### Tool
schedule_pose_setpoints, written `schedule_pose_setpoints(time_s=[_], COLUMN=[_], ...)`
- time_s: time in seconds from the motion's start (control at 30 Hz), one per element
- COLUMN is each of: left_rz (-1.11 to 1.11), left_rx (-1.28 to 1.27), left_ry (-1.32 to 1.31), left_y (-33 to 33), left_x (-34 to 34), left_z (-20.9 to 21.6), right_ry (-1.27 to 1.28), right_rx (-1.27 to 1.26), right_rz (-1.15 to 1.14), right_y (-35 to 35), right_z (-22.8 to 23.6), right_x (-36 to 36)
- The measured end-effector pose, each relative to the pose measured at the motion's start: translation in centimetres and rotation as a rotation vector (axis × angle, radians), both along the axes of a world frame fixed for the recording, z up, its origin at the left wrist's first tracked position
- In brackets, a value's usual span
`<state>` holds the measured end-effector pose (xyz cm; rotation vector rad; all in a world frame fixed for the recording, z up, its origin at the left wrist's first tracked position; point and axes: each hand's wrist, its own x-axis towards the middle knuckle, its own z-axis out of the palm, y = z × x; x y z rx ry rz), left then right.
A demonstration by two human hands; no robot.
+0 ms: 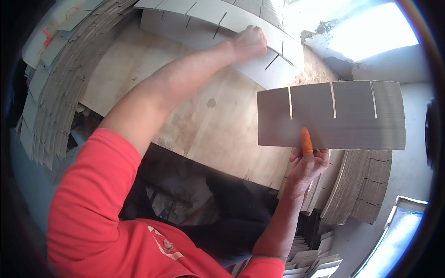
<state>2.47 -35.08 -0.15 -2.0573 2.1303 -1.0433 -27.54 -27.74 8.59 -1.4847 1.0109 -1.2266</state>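
My right hand (pixel 309 163) pinches the lower edge of a grey slotted cardboard divider (pixel 352 125), held up at the right. The divider has three narrow slots cut down from its top edge. An orange finger cover (pixel 306 140) sits on the digit pressed against its near face. At the far side of the table, my left hand (pixel 250 42) is closed at a long white slotted cardboard strip (pixel 199 28); its fingertips are partly hidden. Another long white strip (pixel 208 10) with several slots lies along the first one's far side.
Beneath the strips is a pale wooden tabletop (pixel 204 120). Tall stacks of cardboard pieces (pixel 74 78) line the left. More slotted cardboard stacks (pixel 359 185) stand at the right, below the held divider. Loose pieces (pixel 310 259) lie lower right. A bright window (pixel 375 32) is far right.
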Motion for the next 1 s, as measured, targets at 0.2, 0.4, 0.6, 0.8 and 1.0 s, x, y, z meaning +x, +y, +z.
schedule_pose_setpoints(time_s=[0.2,0.4,0.6,0.8,1.0], left_rz=[-0.141,-0.231,-0.39,-0.407,-0.46], left_rx=[-0.114,-0.051,-0.225,-0.104,-0.093], left_ry=[0.239,0.676,0.038,-0.177,-0.089], left_y=[-0.3,0.9,2.4,6.6,8.1], left_x=[1.5,1.9,0.3,-4.1,-5.6], left_z=[2.0,4.3,4.8,4.9,4.4], right_ry=[-0.03,0.063,0.01,0.089,0.105], right_rx=[0.063,0.084,0.036,-0.018,-0.015], right_rz=[0.033,0.005,-0.065,-0.085,-0.057], right_y=[0.3,0.3,0.3,0.8,1.0], right_z=[0.2,0.0,0.2,0.5,0.7], right_x=[0.5,0.0,0.3,0.6,0.4])
